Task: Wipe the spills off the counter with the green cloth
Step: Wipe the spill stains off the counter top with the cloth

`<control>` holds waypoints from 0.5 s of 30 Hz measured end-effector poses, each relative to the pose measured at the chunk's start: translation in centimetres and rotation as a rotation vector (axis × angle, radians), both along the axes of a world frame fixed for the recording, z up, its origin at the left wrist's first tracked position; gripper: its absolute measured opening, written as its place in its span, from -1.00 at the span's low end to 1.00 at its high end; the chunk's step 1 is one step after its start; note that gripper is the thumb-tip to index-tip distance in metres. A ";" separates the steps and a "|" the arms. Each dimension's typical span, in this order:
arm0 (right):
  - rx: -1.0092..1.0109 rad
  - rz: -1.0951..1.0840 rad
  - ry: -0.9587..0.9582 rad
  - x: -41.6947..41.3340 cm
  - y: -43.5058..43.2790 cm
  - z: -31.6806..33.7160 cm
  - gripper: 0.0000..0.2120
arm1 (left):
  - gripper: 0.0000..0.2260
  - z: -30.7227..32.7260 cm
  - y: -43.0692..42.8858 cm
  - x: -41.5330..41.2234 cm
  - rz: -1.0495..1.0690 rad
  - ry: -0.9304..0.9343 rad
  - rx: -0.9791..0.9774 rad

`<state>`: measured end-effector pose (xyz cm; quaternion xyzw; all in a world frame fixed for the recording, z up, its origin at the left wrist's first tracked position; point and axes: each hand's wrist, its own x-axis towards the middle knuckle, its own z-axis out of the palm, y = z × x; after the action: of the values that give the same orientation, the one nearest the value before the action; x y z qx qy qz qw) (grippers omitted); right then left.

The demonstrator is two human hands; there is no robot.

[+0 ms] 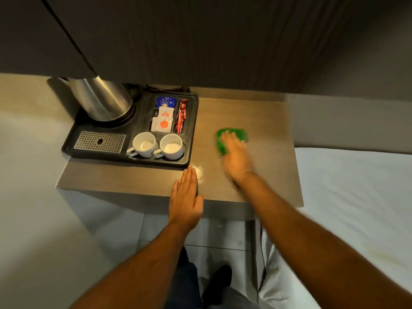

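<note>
A green cloth (pixel 239 135) lies flat on the wooden counter (pixel 267 121), right of the tray. My right hand (pixel 235 156) presses down on it with fingers spread, and it is blurred by motion. Most of the cloth's near part is hidden under that hand. My left hand (pixel 186 197) lies flat at the counter's front edge with fingers together, holding nothing. A small whitish spill (pixel 199 171) glistens on the counter just right of the left fingertips, near the tray's front right corner.
A black tray (pixel 191 134) fills the counter's left half, holding a steel kettle (pixel 100 99), two white cups (pixel 145 144), sachets (pixel 163 120) and a metal drip grid (pixel 99 141). A white bed (pixel 356 197) adjoins the right side. A dark cabinet overhangs the back.
</note>
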<state>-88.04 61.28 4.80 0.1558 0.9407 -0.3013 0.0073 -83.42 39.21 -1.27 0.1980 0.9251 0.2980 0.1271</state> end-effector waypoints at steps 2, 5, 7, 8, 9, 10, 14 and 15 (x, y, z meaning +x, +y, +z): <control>0.020 0.234 0.021 3.5 -5.4 -1.1 -0.25 | -0.16 0.3 0.2 0.3 0.058 0.020 0.050; 0.037 0.349 0.054 11.0 -7.2 -2.6 -0.30 | -0.14 0.3 0.1 0.8 0.004 0.060 0.075; 0.030 0.326 0.019 13.9 -6.6 -3.2 -0.35 | -0.16 -0.3 -0.2 1.5 -0.114 0.112 0.031; 0.049 0.333 0.009 14.0 -6.3 -3.2 -0.36 | -0.17 -0.6 -0.2 1.8 -0.131 0.123 0.017; 0.068 0.341 0.002 13.4 -6.2 -3.0 -0.36 | -0.17 -0.9 -0.2 2.0 -0.105 0.128 0.001; 0.085 0.340 -0.005 12.2 -6.4 -2.7 -0.34 | -0.16 -1.0 -0.1 2.2 -0.052 0.132 -0.028; 0.141 0.256 0.025 3.8 -5.8 -2.0 -0.25 | -0.10 -0.9 0.0 1.7 0.038 0.121 -0.153; 0.149 0.230 0.028 1.2 -5.4 -1.7 -0.25 | -0.10 -0.9 0.0 1.5 0.018 0.126 -0.190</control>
<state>-86.83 55.92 3.06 0.0431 0.9721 -0.2298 0.0170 -81.90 39.17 -2.16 0.1950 0.9571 0.1969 0.0841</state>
